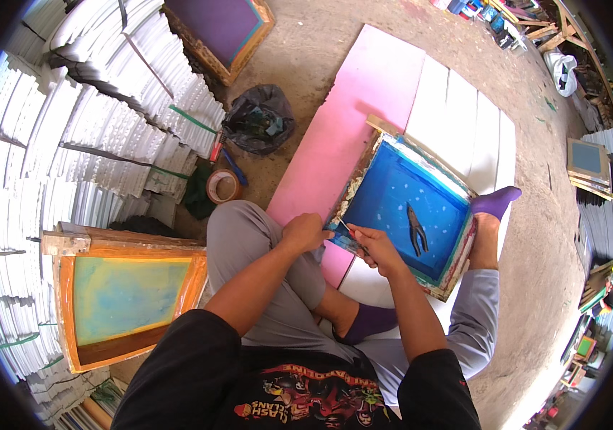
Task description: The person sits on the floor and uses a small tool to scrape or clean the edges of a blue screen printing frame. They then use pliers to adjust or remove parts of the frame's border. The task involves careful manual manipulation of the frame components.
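A wooden silk-screen frame (458,281) with blue mesh lies tilted across the boards before me. Black-handled pliers (417,231) rest on its mesh. My right hand (376,251) is closed around a slim tool with a thin metal shaft (343,224), perhaps a screwdriver; the fingers cover its handle. The shaft's tip meets the frame's near left corner. At that same corner, my left hand (305,233) is closed, its knuckles up, by the frame's edge. Whether it grips the wood or something small is hidden.
Beneath the frame are a pink board (364,86) and white boards (457,107). To the left stand an orange-edged screen (131,294), a brown tape roll (224,186), a black plastic bag (258,118) and tall paper stacks (106,143). My sock-covered foot (496,203) touches the frame's right side.
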Tool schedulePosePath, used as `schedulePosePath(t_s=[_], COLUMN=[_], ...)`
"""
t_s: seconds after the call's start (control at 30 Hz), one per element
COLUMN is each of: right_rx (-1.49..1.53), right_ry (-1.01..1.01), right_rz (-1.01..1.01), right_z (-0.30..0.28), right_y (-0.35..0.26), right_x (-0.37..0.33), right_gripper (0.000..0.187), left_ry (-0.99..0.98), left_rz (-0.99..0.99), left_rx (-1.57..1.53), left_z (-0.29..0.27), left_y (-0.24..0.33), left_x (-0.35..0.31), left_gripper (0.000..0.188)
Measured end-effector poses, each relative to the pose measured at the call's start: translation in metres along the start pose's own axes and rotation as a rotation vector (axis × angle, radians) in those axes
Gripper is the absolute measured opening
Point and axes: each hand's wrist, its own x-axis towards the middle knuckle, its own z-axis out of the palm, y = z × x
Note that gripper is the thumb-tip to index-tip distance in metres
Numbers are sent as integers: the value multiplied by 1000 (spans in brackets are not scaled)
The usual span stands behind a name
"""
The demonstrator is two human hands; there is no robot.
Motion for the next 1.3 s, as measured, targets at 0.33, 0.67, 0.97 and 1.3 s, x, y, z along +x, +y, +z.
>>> schedulePosePath(t_s=[0.33, 0.67, 0.97, 1.3], right_rx=[-80, -447, -554, -512], right_ry=[19, 389, 565, 658], right_rz=[-78, -366, -263, -197], right_z=[-1, 9, 7, 0], right_y=[-6, 42, 50, 56], right_x=[-1, -31, -40, -16], right_gripper=[39, 47, 43, 47], left_ry=[-15, -68, 24, 46], left_rz=[-22, -34, 7, 15], left_rx=[18, 108, 48, -52], left_z=[-1, 2, 8, 22], left_y=[3, 1, 10, 12], left_x=[-2, -5, -4, -1], left_gripper=[47, 50, 51, 50])
